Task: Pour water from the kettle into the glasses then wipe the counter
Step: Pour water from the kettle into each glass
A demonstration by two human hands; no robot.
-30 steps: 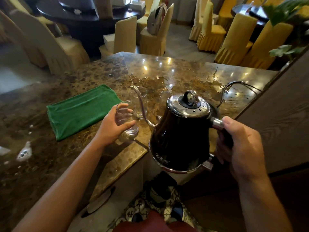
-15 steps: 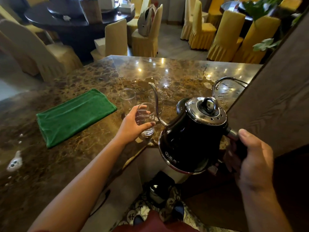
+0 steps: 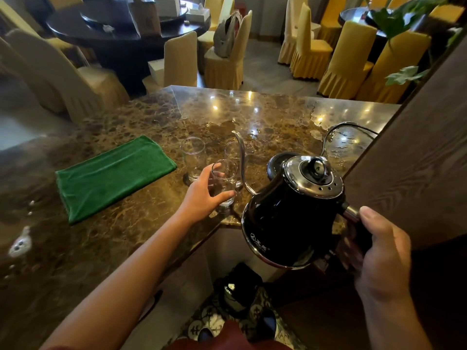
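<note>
Our left fingers [image 3: 228,195] wrap the near glass [image 3: 224,181], which stands on the counter [image 3: 131,238] by its front edge, while our right hand [image 3: 379,251] is clenched on the handle of the kettle [image 3: 290,218], held in the air just right of that glass. Its thin spout [image 3: 241,157] rises beside the glass rim. Two more glasses [image 3: 193,157] stand just behind, and a green cloth [image 3: 111,175] lies flat to the left.

a brown marbled counter [image 3: 265,114] with a glossy top mirrors small ceiling lights. beyond it lies a dining room with a pale tiled floor [image 3: 262,69], chairs in yellow pleated covers [image 3: 346,59], chairs in cream covers [image 3: 180,59] and a dark round table [image 3: 121,29]. a wood-grain panel [image 3: 417,157] rises at right, green leaves [image 3: 399,18] above it.
</note>
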